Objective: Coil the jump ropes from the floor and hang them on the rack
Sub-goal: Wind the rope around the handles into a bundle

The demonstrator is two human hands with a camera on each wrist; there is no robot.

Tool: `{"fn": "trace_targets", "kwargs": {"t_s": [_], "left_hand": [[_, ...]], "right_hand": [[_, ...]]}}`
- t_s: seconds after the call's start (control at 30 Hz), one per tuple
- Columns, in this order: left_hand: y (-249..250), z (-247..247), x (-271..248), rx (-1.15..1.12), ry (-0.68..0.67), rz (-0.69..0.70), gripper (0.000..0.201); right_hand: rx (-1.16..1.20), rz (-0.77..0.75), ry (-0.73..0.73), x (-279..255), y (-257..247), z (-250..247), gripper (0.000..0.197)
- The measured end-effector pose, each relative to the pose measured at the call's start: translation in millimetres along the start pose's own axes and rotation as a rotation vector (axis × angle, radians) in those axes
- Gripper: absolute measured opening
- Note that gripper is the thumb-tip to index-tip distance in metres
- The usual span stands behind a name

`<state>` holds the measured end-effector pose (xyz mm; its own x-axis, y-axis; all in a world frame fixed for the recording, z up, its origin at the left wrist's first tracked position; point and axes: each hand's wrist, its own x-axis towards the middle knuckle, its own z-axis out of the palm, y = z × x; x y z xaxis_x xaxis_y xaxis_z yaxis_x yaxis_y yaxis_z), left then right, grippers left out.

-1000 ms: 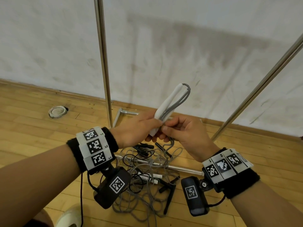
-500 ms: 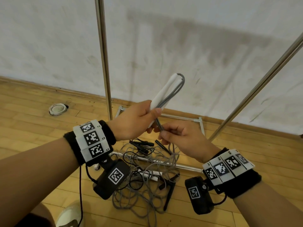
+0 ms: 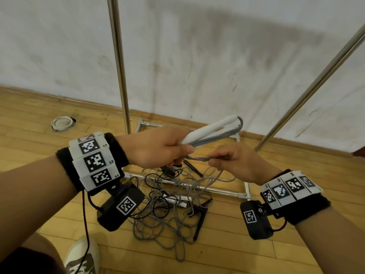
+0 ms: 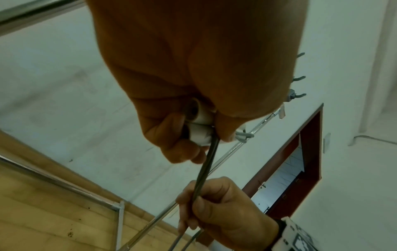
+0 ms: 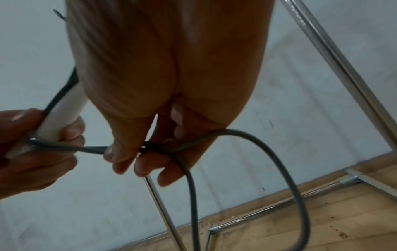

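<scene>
My left hand (image 3: 167, 149) grips the two white handles (image 3: 209, 128) of a grey jump rope, side by side and pointing up to the right; their butt ends (image 4: 199, 125) show in the left wrist view. The grey cord (image 3: 197, 158) runs from the handles to my right hand (image 3: 223, 160), which pinches a doubled stretch of it (image 5: 159, 146). A loop of cord (image 5: 279, 169) hangs below the right hand. More grey and black ropes lie tangled (image 3: 169, 206) on the wooden floor under my hands. The rack's metal poles (image 3: 118, 62) rise in front of me.
The rack's base frame (image 3: 217, 191) lies on the floor among the ropes, its right pole (image 3: 308, 89) slanting up. Hooks (image 4: 297, 95) hang on the rack's bar. A white round object (image 3: 61, 123) sits at the wall on the left. My shoe (image 3: 83, 258) is at the bottom left.
Both hands have dropped lower and the handles have tilted from near upright to lying flatter, pointing right. The right hand has slid out along the cord, away from the left.
</scene>
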<state>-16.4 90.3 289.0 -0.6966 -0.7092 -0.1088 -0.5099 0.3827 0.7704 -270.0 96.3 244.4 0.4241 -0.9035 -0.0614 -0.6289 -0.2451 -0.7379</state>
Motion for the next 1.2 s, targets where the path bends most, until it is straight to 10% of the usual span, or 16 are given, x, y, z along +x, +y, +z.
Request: {"fn": "trace_targets", "kwargs": {"t_s": [0.57,0.8,1.2], "left_hand": [[-14,45,1,0.658,-0.365,-0.165,0.018],[-27,38,15,0.604,-0.271,-0.283,0.027],[-25,19,22,0.506,0.230,-0.188,0.020]], "right_hand": [[-0.466,-0.117,-0.056,24,-10,12,0.038],[-0.516,-0.131,0.122,25,-41,32,0.048],[0.215,0.006,-0.013,22,-44,42,0.023]]}}
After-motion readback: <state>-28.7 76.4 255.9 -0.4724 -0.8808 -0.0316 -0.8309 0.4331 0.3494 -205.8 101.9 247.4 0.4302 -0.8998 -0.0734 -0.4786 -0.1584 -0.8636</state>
